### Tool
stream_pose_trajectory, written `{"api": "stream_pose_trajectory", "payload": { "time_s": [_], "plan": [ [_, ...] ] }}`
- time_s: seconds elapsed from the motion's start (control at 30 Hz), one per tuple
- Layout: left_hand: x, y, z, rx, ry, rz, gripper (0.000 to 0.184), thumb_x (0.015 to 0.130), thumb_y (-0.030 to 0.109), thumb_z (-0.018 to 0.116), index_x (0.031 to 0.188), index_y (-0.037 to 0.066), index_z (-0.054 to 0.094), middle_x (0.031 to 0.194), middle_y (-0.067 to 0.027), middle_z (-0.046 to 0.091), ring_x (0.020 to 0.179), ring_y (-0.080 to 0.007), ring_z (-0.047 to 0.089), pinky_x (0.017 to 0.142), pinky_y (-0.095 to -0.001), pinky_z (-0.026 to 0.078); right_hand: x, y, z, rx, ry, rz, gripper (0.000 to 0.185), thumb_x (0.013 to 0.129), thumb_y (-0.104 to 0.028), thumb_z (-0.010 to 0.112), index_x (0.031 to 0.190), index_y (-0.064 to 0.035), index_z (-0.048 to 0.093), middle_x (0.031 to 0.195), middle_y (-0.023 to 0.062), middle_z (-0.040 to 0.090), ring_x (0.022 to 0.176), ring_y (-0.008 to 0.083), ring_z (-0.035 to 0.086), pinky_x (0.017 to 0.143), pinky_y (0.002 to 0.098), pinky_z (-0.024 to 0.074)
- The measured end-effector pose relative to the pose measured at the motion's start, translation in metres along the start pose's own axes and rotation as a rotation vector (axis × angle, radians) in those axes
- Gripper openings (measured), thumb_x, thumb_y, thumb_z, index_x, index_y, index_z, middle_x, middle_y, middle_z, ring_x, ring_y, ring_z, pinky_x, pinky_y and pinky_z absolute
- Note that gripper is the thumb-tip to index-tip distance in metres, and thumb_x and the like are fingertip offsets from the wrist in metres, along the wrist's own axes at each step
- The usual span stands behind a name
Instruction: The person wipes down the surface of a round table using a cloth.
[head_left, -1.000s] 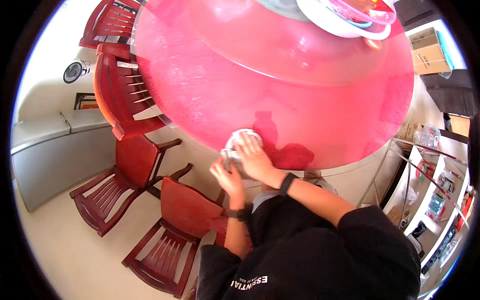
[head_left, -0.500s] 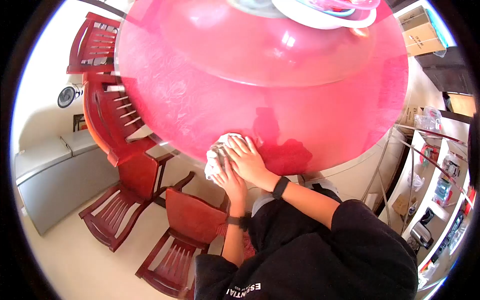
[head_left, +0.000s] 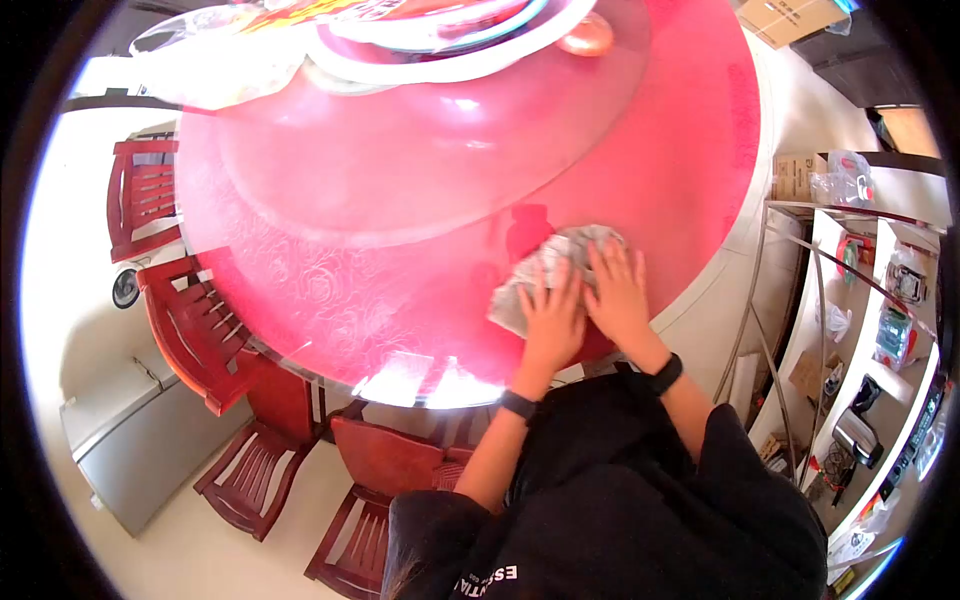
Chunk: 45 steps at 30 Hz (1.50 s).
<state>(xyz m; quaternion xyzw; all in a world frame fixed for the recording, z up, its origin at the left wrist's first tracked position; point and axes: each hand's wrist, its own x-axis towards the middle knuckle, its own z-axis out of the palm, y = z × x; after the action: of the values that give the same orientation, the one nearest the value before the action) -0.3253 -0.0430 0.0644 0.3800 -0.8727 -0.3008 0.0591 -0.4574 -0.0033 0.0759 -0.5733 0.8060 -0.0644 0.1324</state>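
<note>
Round table [head_left: 690, 150]: pink-red cover with a rose pattern under a glossy clear layer, bright glare at the near left edge. Grey-white cloth [head_left: 572, 243] lies bunched on the near part of the table. Left hand [head_left: 552, 322]: fingers spread, pressed flat on the cloth. Right hand [head_left: 620, 300]: same posture, just beside it, on the cloth's right part. Turntable [head_left: 350, 190] at table centre bears a white basin [head_left: 450, 70]. Room: dark red wooden chairs [head_left: 200, 325] along the left side; open shelf unit [head_left: 850, 330] at right, holding bottles and mixed items; pale floor.
</note>
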Motion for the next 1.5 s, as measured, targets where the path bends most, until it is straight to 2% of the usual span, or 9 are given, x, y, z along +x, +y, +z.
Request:
{"api": "stream_pose_trajectory", "payload": {
  "time_s": [0.1,0.2,0.4,0.67,0.93,1.1,1.23,1.37,1.5],
  "plan": [
    [-0.006,0.050,0.046,-0.021,-0.241,0.142,0.071,0.073,0.017,0.059,0.139,0.010,0.034,0.149,-0.0094,0.022,0.138,-0.0411,0.009,0.104,-0.0659,0.011,-0.040,0.068,-0.005,0.006,-0.008,0.109,0.067,0.079,-0.025,0.057,0.136,0.0008,0.033,0.142,0.0223,0.030,0.134,0.0347,0.024,0.110,0.0532,0.0121],
    [-0.022,0.074,0.075,-0.043,-0.267,0.306,0.074,0.073,0.016,0.061,0.140,0.009,0.031,0.148,-0.0073,0.023,0.139,-0.0363,0.009,0.105,-0.0617,0.014,-0.074,0.095,-0.030,0.081,-0.204,0.248,0.072,0.078,-0.022,0.056,0.139,0.0023,0.025,0.143,0.0261,0.024,0.136,0.0384,0.017,0.109,0.0535,0.0118],
    [-0.011,0.062,0.075,-0.160,-0.211,0.293,0.073,0.072,0.013,0.062,0.139,0.006,0.032,0.147,-0.0062,0.027,0.140,-0.0323,0.010,0.107,-0.0582,0.013,-0.055,0.099,-0.003,0.101,-0.056,0.146,0.077,0.076,-0.017,0.054,0.140,0.0048,0.019,0.143,0.0311,0.017,0.136,0.0440,0.009,0.110,0.0522,0.0113],
    [0.015,-0.005,0.008,-0.119,0.059,-0.001,0.064,0.075,0.022,0.064,0.131,0.003,0.040,0.145,-0.0131,0.030,0.138,-0.0402,0.011,0.107,-0.0605,0.009,0.062,0.015,0.004,0.091,-0.048,-0.198,0.076,0.075,-0.028,0.058,0.136,0.0065,0.028,0.142,0.0293,0.023,0.135,0.0416,0.018,0.110,0.0509,0.0125],
    [-0.123,-0.106,-0.046,-0.012,-0.135,-0.136,0.074,0.078,0.028,0.062,0.141,0.009,0.030,0.146,-0.0106,0.028,0.138,-0.0413,0.008,0.109,-0.0553,0.001,-0.006,-0.128,0.046,0.260,-0.124,-0.370,0.059,0.071,-0.021,0.057,0.123,0.0066,0.047,0.140,0.0258,0.031,0.135,0.0366,0.022,0.111,0.0475,0.0170],
    [-0.130,-0.113,-0.052,0.013,-0.217,-0.095,0.074,0.078,0.025,0.061,0.142,0.010,0.027,0.148,-0.0113,0.024,0.137,-0.0428,0.006,0.108,-0.0566,0.001,-0.021,-0.129,0.038,0.185,-0.113,-0.308,0.059,0.078,-0.029,0.056,0.125,0.0046,0.045,0.137,0.0233,0.036,0.133,0.0335,0.028,0.111,0.0424,0.0176],
    [-0.074,-0.092,-0.058,-0.004,-0.211,-0.039,0.074,0.077,0.023,0.060,0.143,0.013,0.027,0.149,-0.0109,0.022,0.137,-0.0425,0.007,0.107,-0.0576,0.001,-0.018,-0.103,0.015,0.121,-0.142,-0.067,0.058,0.080,-0.028,0.057,0.126,0.0039,0.044,0.131,0.0246,0.041,0.128,0.0333,0.034,0.110,0.0425,0.0190],
    [-0.030,-0.073,-0.044,-0.016,-0.156,0.038,0.075,0.077,0.024,0.060,0.143,0.012,0.027,0.149,-0.0107,0.022,0.138,-0.0415,0.005,0.108,-0.0573,0.001,0.022,-0.074,0.006,0.054,0.058,-0.017,0.054,0.081,-0.025,0.056,0.122,0.0077,0.044,0.126,0.0270,0.044,0.124,0.0348,0.038,0.110,0.0427,0.0206],
    [-0.009,-0.065,-0.040,-0.030,-0.104,-0.016,0.074,0.076,0.022,0.060,0.141,0.008,0.028,0.148,-0.0119,0.024,0.138,-0.0418,0.005,0.108,-0.0559,-0.001,0.058,-0.070,0.002,0.055,0.032,-0.082,0.049,0.080,-0.021,0.054,0.118,0.0086,0.045,0.125,0.0275,0.044,0.125,0.0353,0.037,0.109,0.0438,0.0213]
  ]
}}
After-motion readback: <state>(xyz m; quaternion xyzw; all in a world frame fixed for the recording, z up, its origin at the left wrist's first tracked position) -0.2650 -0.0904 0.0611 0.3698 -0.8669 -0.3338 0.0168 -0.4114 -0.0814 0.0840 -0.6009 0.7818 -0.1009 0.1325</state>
